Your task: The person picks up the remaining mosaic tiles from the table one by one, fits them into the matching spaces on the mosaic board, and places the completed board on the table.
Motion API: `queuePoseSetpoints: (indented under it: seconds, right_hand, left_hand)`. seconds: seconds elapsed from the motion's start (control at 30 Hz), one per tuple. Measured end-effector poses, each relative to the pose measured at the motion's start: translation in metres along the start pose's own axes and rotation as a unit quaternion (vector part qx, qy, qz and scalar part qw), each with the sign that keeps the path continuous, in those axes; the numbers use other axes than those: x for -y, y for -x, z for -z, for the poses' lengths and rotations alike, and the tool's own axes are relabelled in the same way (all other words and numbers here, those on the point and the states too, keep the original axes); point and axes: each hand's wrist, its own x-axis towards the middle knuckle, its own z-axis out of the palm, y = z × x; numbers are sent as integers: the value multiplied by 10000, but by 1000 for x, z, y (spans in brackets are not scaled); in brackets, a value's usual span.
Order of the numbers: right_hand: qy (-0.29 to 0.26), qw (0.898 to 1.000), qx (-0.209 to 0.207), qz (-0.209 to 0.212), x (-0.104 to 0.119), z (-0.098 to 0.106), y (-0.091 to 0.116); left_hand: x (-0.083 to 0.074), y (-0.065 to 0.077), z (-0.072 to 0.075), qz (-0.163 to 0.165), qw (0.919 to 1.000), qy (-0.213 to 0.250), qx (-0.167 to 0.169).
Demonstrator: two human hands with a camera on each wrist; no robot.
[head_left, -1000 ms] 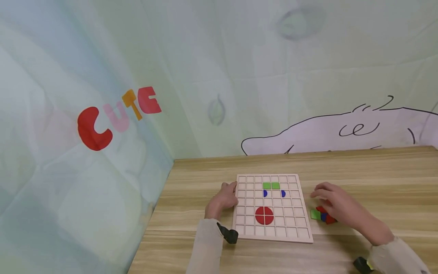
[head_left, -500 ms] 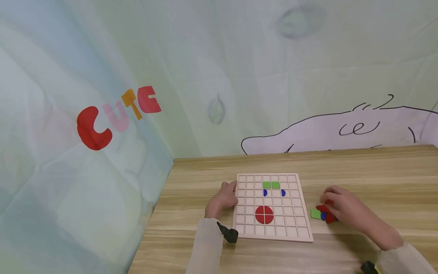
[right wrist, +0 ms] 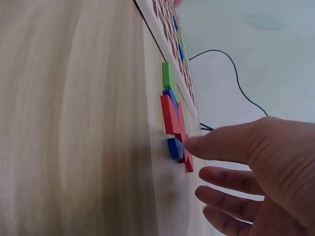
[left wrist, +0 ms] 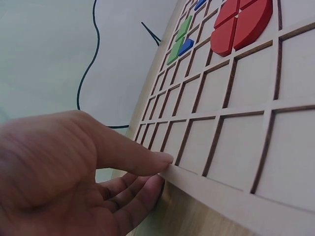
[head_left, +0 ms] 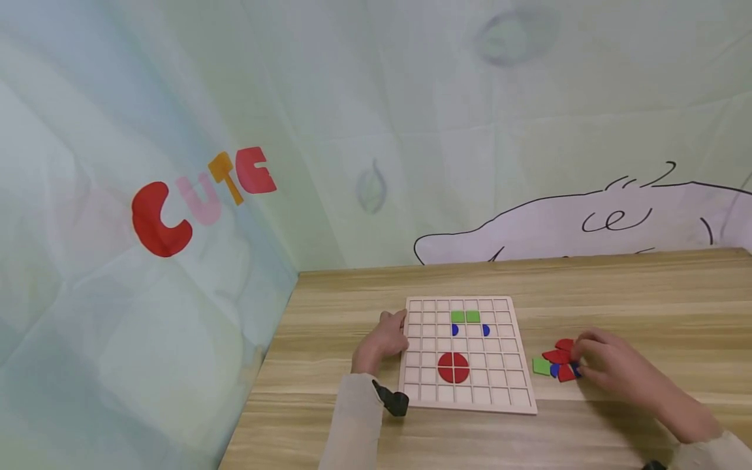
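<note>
Right of the grid board (head_left: 495, 378) on the table (head_left: 329, 297), loose coloured pieces (head_left: 557, 357) are flanked by the right hand (head_left: 619, 369), fingers parted, nothing visibly pinched; the board's left rim is gripped by the left hand (head_left: 383, 341). Probably light and stiff, each piece is best pinched edgewise.

Bottom centre of the head view: a pale beige sleeve (head_left: 354, 421) with a small black device (head_left: 393, 401) at its cuff. Lower right corner: a matching sleeve (head_left: 712, 453), a black edge (head_left: 654, 465) beside it.
</note>
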Motion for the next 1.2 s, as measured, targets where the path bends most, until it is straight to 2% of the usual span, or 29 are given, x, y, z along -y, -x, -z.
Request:
queuePoseSetpoints:
  seconds: [0.33, 0.93, 1.2]
  right_hand:
    - [-200, 9983, 451, -311, -4, -1, 4]
    - [-175, 9991, 329, -214, -4, -5, 4]
    - [-304, 9983, 370, -331, -5, -5, 6]
  left_hand:
    - [1, -1, 0, 73, 9999, 104, 27]
    - [3, -1, -1, -11, 9998, 205, 6]
    - [2, -2, -1, -25, 9998, 195, 6]
